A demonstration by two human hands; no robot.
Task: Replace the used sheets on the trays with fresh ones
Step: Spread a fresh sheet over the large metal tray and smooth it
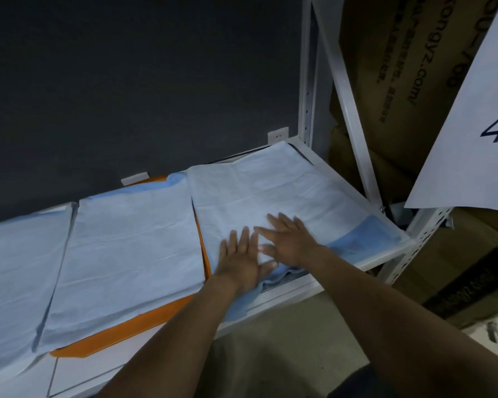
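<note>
- Presently both our hands press flat on the rightmost sheet (270,185); fingers are straight and spread, and neither grips anything.
- Our left hand (240,258) lies just beside our right hand (289,241), at its 8 o'clock.
- This pale sheet covers the white tray (385,254); a darker blue fold (365,234) shows at the sheet's 4 o'clock corner.
- The middle sheet (133,242), at the hands' 9 o'clock, lies on the orange tray (121,331).
- A third sheet (18,268) lies farther toward 9 o'clock.
- Cardboard boxes (400,67) and a paper marked "4" (472,124) sit at 2 o'clock, past the rack post (308,67).
</note>
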